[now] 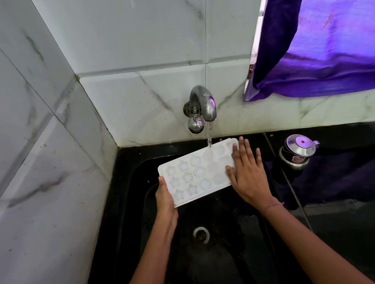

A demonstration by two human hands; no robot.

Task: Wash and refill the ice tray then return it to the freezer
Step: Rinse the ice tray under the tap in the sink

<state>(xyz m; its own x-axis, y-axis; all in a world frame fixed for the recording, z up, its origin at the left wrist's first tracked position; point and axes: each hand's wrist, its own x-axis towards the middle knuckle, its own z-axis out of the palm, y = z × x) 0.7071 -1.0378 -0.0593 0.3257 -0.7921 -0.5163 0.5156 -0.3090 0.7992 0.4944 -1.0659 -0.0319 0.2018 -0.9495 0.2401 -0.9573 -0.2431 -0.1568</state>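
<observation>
A white ice tray (195, 173) with star-shaped and round cells is held over the black sink (142, 219), cells facing up. A stream of water falls from the metal tap (202, 103) onto the tray's far edge. My left hand (164, 199) grips the tray's near left end, thumb along its edge. My right hand (247, 172) lies flat on the tray's right end with straight fingers pointing toward the wall.
The sink drain (201, 234) is below the tray. A small steel pot with a lid (298, 150) stands on the black counter to the right. A purple curtain (324, 28) hangs at the upper right. Marble tile walls close the left and back.
</observation>
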